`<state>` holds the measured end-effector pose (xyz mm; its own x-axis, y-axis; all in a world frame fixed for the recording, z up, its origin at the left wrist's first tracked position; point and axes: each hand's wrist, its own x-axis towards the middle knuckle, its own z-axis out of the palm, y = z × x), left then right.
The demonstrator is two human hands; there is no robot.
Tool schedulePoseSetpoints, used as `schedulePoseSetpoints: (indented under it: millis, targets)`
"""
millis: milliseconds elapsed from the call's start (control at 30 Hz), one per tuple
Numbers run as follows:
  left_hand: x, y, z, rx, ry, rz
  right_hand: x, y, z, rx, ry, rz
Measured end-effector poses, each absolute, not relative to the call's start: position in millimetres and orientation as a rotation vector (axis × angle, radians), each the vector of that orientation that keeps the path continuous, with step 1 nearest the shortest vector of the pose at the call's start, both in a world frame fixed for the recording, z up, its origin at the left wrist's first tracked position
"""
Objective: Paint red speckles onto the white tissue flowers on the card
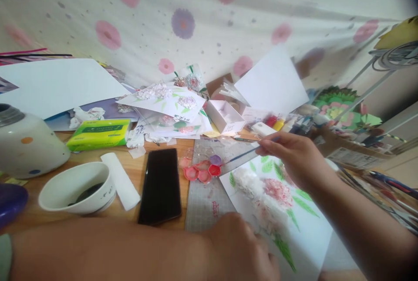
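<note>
Paintbrush (241,155) held over the paint palette (202,170), beside the flower painting (277,202) on the desk (130,172).
Right hand (294,159): fingers pinched on the brush, tip aimed at the wells. Left hand (241,246) rests on the painting's lower edge; finger state cannot be told. Judged step: loading colour; next calls for a steady dip. Phone (160,185) and bowl (76,187) lie to the left.

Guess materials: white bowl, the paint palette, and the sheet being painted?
White bowl: likely glazed ceramic, given its thick rim and soft sheen.
Paint palette: looks like clear moulded plastic, since the mat shows through between the wells.
Painted sheet: matte white paper or card, flat, with no glare. The left hand rests on it.
</note>
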<state>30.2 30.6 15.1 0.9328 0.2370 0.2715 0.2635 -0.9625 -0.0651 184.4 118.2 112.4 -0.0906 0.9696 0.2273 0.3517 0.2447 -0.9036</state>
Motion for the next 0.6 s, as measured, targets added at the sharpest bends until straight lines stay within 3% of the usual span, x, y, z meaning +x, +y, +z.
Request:
schedulePoseSetpoints:
  millis: [333, 600]
  targets:
    - [10.9, 20.6, 8.8, -2.910, -0.526, -0.760, 289.8, 60.1, 90.8, -1.098, -1.438, 0.806]
    - [4.0, 22.8, -11.6, -3.046, -0.668, -0.683, 267.9, 83.5, 75.6, -0.931, -2.015, 0.409]
